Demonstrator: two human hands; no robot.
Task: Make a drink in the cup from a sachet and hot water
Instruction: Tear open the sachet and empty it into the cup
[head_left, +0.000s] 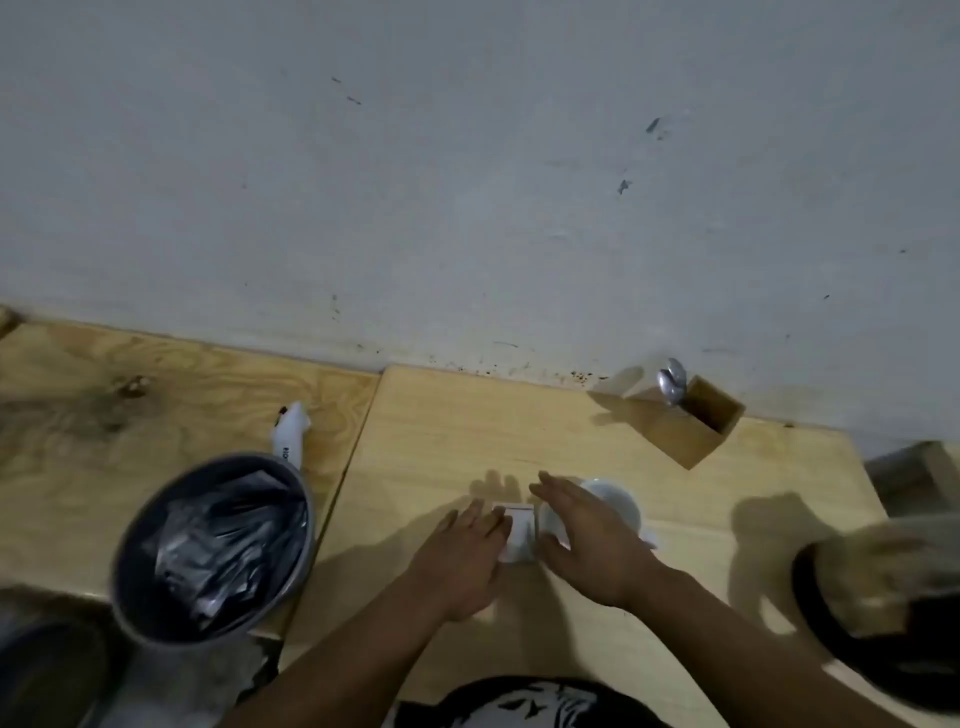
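Both hands are held flat and open on the counter (519, 415): the left hand (460, 558) touches the white sachet (519, 530), the right hand (592, 545) covers the white cup (615, 504).

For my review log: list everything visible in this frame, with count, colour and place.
Cup: 1, white, mid-table, partly behind the right hand.
Sachet: 1, white, flat on the table just left of the cup, between the hands.
Table: 1, light wood, against the wall.
Wooden box: 1, light wood, back right by the wall.
Spoon: 1, metal, standing in the box.
Bin: 1, grey with a black liner, left of the table.
White packet: 1, white, on the left board behind the bin.
Dark round object: 1, black, right edge, too blurred to identify.
Left hand: open, at the sachet.
Right hand: open, at the cup.
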